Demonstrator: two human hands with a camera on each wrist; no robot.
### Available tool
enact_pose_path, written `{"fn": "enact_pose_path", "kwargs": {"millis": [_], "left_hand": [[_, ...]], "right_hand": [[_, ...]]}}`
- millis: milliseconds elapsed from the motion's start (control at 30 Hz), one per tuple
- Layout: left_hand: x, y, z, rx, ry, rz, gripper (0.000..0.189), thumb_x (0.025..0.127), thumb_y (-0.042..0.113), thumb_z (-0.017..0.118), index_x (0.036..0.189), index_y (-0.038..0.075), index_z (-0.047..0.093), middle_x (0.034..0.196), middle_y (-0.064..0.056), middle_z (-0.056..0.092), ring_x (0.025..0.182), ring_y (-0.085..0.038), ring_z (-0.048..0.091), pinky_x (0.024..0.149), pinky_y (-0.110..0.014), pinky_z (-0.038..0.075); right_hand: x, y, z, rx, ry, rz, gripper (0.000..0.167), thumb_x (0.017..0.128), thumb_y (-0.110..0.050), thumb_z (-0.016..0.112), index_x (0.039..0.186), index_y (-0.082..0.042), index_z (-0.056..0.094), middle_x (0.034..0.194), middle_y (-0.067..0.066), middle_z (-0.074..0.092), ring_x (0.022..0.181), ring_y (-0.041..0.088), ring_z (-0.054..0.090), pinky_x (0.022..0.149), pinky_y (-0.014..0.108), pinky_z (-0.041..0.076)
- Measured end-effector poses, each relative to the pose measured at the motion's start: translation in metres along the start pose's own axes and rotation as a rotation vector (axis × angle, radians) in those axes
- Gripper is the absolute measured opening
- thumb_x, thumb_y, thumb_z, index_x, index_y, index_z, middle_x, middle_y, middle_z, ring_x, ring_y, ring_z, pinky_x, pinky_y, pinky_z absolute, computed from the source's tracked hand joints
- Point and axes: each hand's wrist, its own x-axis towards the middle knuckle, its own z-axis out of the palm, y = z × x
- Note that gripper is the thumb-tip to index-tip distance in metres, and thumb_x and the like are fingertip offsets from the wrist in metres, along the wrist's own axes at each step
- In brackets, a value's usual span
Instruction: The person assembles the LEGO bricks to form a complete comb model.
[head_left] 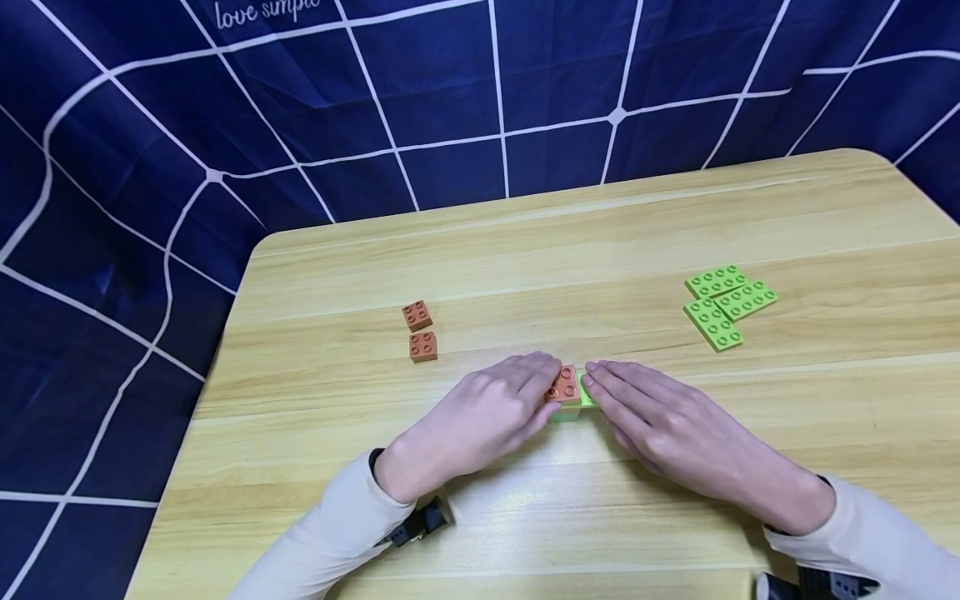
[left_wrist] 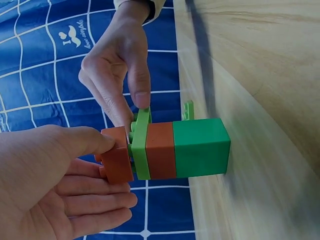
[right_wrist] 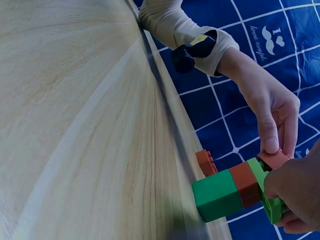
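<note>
A small stack stands on the table: a dark green block [left_wrist: 202, 147] at the bottom, an orange brick [left_wrist: 161, 151] on it, then a flat light green brick [left_wrist: 141, 145]. My left hand [head_left: 491, 404] pinches another orange brick [head_left: 564, 385] between thumb and fingers on top of the light green one. In the left wrist view that top brick sits slightly tilted, with a gap and green studs showing under it. My right hand [head_left: 667, 417] pinches the light green brick's free right end between thumb and fingers.
Two loose orange bricks [head_left: 423, 347] lie left of the stack. Several flat light green bricks [head_left: 712, 323] lie together at the right. A blue cloth with white lines [head_left: 450, 92] hangs behind the wooden table [head_left: 337, 275].
</note>
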Motion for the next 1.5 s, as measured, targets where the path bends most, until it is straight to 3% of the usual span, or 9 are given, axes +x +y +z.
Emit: {"fn": "enact_pose_path", "kwargs": {"millis": [267,467,667,900,1000,1100,1167,1300,1500], "left_hand": [[-0.001,0.001,0.003,-0.011,0.021,-0.007,0.04,0.095,0.021,0.061,0.124,-0.007,0.059,0.123,-0.019,0.063,0.118,-0.028,0.059,0.103,-0.03,0.045],[-0.001,0.002,0.003,-0.006,0.025,-0.022,0.04,0.095,0.021,0.061,0.124,-0.007,0.06,0.122,-0.019,0.064,0.116,-0.027,0.061,0.1,-0.03,0.048],[0.004,0.005,-0.002,0.06,0.008,0.007,0.039,0.096,0.019,0.059,0.122,-0.009,0.06,0.119,-0.021,0.065,0.112,-0.028,0.063,0.098,-0.032,0.05],[0.007,0.007,-0.007,0.081,-0.026,0.016,0.037,0.097,0.017,0.057,0.123,-0.01,0.059,0.115,-0.021,0.066,0.108,-0.027,0.065,0.095,-0.031,0.052],[0.009,0.006,-0.008,0.069,-0.039,0.012,0.038,0.097,0.017,0.057,0.123,-0.01,0.058,0.115,-0.02,0.066,0.107,-0.027,0.065,0.094,-0.03,0.053],[0.009,0.004,-0.008,0.049,-0.04,0.01,0.038,0.096,0.017,0.059,0.123,-0.009,0.059,0.116,-0.02,0.066,0.107,-0.026,0.065,0.093,-0.03,0.053],[0.009,0.003,-0.007,0.022,-0.031,0.001,0.037,0.095,0.017,0.059,0.122,-0.009,0.06,0.115,-0.019,0.066,0.106,-0.026,0.066,0.092,-0.029,0.054],[0.008,0.003,-0.005,-0.02,-0.034,-0.022,0.036,0.096,0.017,0.059,0.122,-0.008,0.06,0.116,-0.019,0.066,0.107,-0.026,0.065,0.092,-0.028,0.054],[0.007,0.001,-0.004,-0.066,-0.05,-0.037,0.037,0.095,0.017,0.06,0.123,-0.007,0.06,0.116,-0.018,0.067,0.107,-0.025,0.066,0.091,-0.027,0.054]], "right_hand": [[0.0,-0.001,-0.001,0.006,-0.018,0.002,0.047,0.105,-0.017,0.026,0.116,0.01,0.063,0.12,0.023,0.064,0.106,0.035,0.063,0.09,0.045,0.052],[0.0,0.0,-0.002,-0.013,-0.035,-0.024,0.048,0.104,-0.004,0.018,0.116,0.011,0.062,0.122,0.024,0.062,0.108,0.036,0.061,0.09,0.046,0.052],[0.0,0.001,-0.003,-0.011,-0.035,-0.025,0.05,0.104,-0.001,0.016,0.117,0.01,0.062,0.124,0.024,0.061,0.11,0.036,0.061,0.099,0.044,0.049],[0.002,0.001,-0.005,0.016,-0.024,-0.009,0.05,0.105,-0.005,0.017,0.116,0.008,0.064,0.122,0.022,0.062,0.108,0.035,0.062,0.086,0.045,0.054],[0.004,0.002,-0.007,0.06,0.005,0.021,0.047,0.106,-0.014,0.025,0.117,0.006,0.065,0.121,0.02,0.064,0.107,0.034,0.062,0.101,0.038,0.047],[0.007,0.002,-0.009,0.114,0.037,0.034,0.045,0.105,-0.021,0.032,0.122,0.005,0.063,0.123,0.019,0.063,0.109,0.034,0.062,0.114,0.029,0.032],[0.009,0.002,-0.01,0.142,0.065,0.018,0.043,0.104,-0.02,0.034,0.124,0.006,0.062,0.125,0.02,0.062,0.11,0.035,0.061,0.116,0.027,0.027],[0.011,0.001,-0.008,0.17,0.088,-0.013,0.041,0.104,-0.018,0.035,0.125,0.006,0.06,0.128,0.02,0.06,0.112,0.035,0.06,0.116,0.028,0.028],[0.011,-0.001,-0.005,0.152,0.076,-0.017,0.041,0.104,-0.016,0.032,0.125,0.006,0.06,0.128,0.021,0.06,0.111,0.035,0.061,0.116,0.028,0.027]]}}
